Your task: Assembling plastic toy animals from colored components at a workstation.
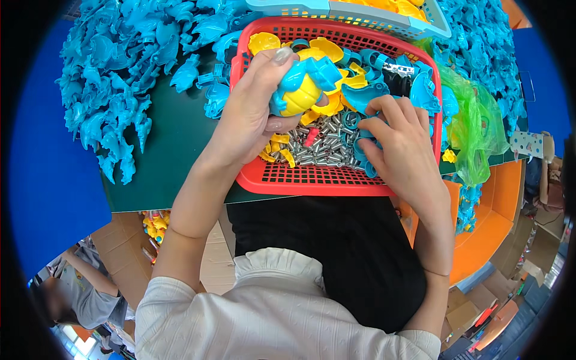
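Note:
My left hand is closed around a blue and yellow plastic toy part, raised over the left side of a red basket. Over the basket's right side, my right hand reaches down with bent fingers among small blue rings; its fingertips are partly hidden, so I cannot see whether they pinch anything. Many short metal pins cover the basket's bottom, with a small pink-red piece on top. Yellow shell pieces and curved blue pieces lie behind them.
Blue plastic pieces are heaped on the green table at left and far right. Behind the red basket stands a light-blue basket of yellow pieces. A green plastic bag lies at right, above an orange bin. Another person sits at lower left.

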{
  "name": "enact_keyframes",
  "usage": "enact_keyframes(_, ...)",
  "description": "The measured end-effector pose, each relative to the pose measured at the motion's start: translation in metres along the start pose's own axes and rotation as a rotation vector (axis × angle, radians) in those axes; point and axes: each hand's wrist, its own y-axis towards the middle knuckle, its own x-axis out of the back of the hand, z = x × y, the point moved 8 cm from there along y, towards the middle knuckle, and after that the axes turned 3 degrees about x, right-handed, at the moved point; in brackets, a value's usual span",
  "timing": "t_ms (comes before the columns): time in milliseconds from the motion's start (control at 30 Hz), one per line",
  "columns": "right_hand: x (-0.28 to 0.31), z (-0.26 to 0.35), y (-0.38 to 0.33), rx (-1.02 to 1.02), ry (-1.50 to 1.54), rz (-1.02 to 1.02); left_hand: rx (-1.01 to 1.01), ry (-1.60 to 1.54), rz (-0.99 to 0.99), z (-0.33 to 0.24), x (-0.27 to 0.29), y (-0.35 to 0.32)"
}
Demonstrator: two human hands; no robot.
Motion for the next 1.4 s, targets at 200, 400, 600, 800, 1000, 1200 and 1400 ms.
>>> enact_keyframes(200, 0.009, -0.015, -0.002, -0.115, 0.129, -0.018, 0.018, 0.286, -0.136, -0.001, -0.003, -0.007)
enact_keyframes(400, 0.010, -0.023, -0.008, -0.176, 1.091, -0.361, -0.050, 0.376, -0.005, 0.001, -0.007, -0.008)
enact_keyframes(600, 0.002, -0.014, -0.002, -0.249, 1.368, -0.487, -0.017, 0.368, -0.037, 0.002, -0.006, -0.009)
enact_keyframes(800, 0.021, 0.003, 0.000, 0.005, 0.446, -0.331, 0.107, 0.300, -0.006, 0.001, -0.009, -0.012)
enact_keyframes(1000, 0.020, 0.003, 0.003, 0.048, 0.577, -0.416, 0.152, 0.335, 0.033, 0.005, -0.014, -0.012)
enact_keyframes(1200, 0.012, 0.012, 0.008, 0.052, 0.546, -0.389, 0.070, 0.241, 0.198, 0.011, -0.015, -0.009)
enact_keyframes(1400, -0.019, -0.017, 0.000, -0.397, 1.250, -0.304, -0.237, 0.454, 0.212, -0.014, -0.028, -0.014)
